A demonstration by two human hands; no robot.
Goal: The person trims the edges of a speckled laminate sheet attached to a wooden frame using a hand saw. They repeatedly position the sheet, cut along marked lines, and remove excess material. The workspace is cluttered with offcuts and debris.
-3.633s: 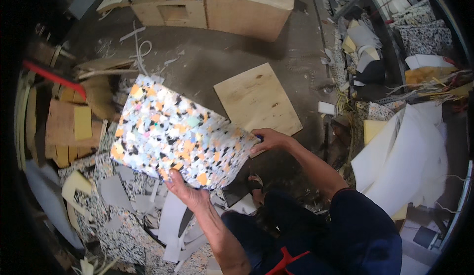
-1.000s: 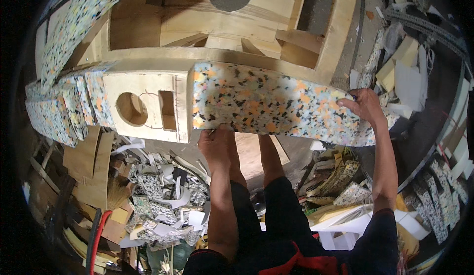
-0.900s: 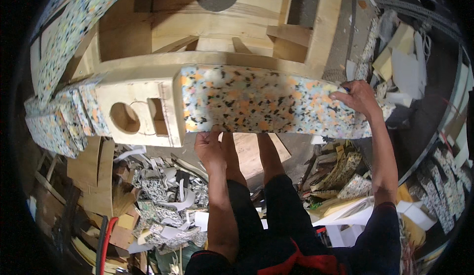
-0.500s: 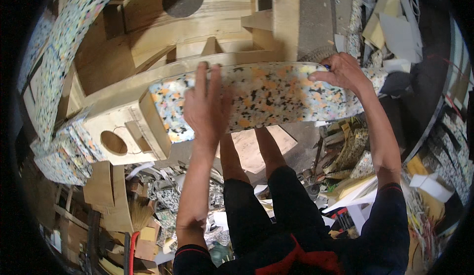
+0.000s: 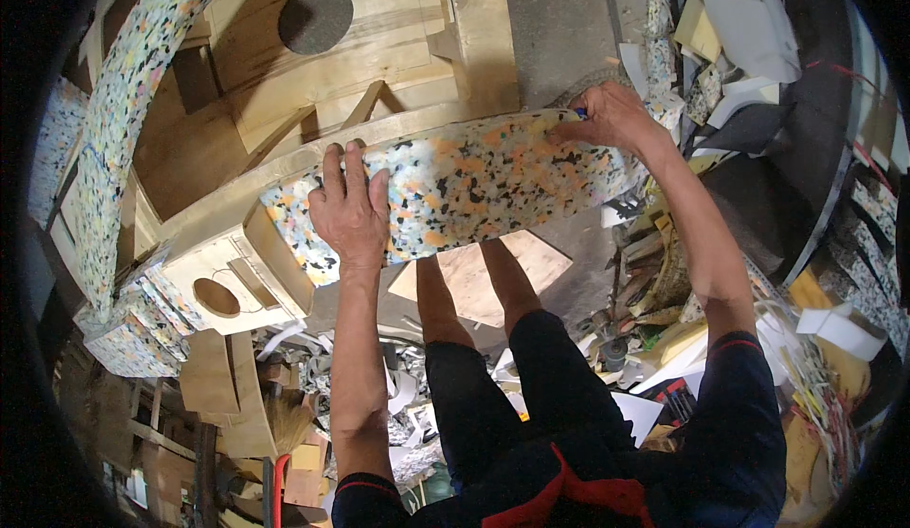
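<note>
I see the speckled foam sheet [image 5: 479, 187] mid-frame, beneath the flat-spread left hand [image 5: 351, 210] (gripping nothing), right hand [image 5: 614, 118] pinching its upper-right edge.

Illumination is moderate and uneven. The foam slab [image 5: 464, 191] is brightly lit, with its speckled pattern legible. Beyond the slab, dark shadows cross the interior of the wooden frame [image 5: 483, 63]. Below the slab, the plywood board [image 5: 542, 261] appears pale; right of the slab, the black sheet [image 5: 749, 201] is dim. Fisheye distortion bows straight edges away from the slab, and black vignetting fills the corners.
</note>
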